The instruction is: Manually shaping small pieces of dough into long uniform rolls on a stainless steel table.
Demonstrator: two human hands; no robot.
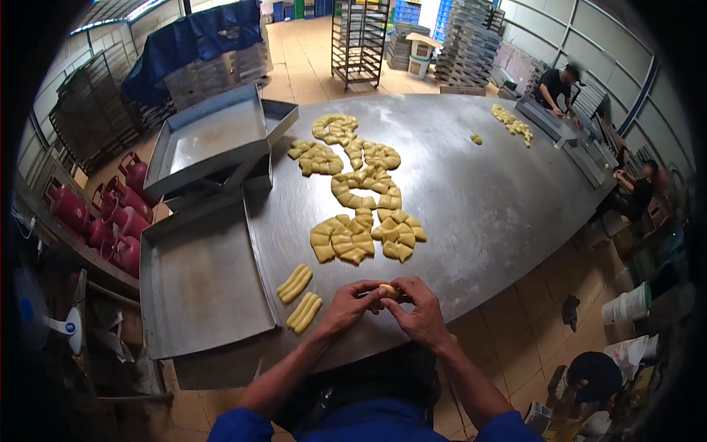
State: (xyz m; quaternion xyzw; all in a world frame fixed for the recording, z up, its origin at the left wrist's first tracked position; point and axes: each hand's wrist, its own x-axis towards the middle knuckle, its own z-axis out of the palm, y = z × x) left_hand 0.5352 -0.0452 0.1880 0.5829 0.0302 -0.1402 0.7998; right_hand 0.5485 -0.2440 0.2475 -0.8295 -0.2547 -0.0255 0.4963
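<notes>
Between my two hands, just above the near edge of the metal table [471,199], is a small piece of yellow dough [391,292]. My right hand [418,315] pinches it between thumb and bent fingers. The fingers of my left hand [350,306] close in on its other side, covering part of it. Left of my hands lie two small groups of dough sticks, a farther one [295,283] and a nearer one [304,313], with the sticks side by side. Beyond my hands, many flat cut dough pieces [346,239] spread in clusters up the table.
An empty shallow metal tray [202,283] lies at the left, with stacked trays [213,140] behind it. Red gas cylinders [127,202] stand beyond the table's left side. Two people [557,88] work at the far right near more dough [512,124]. A rack [359,44] stands behind.
</notes>
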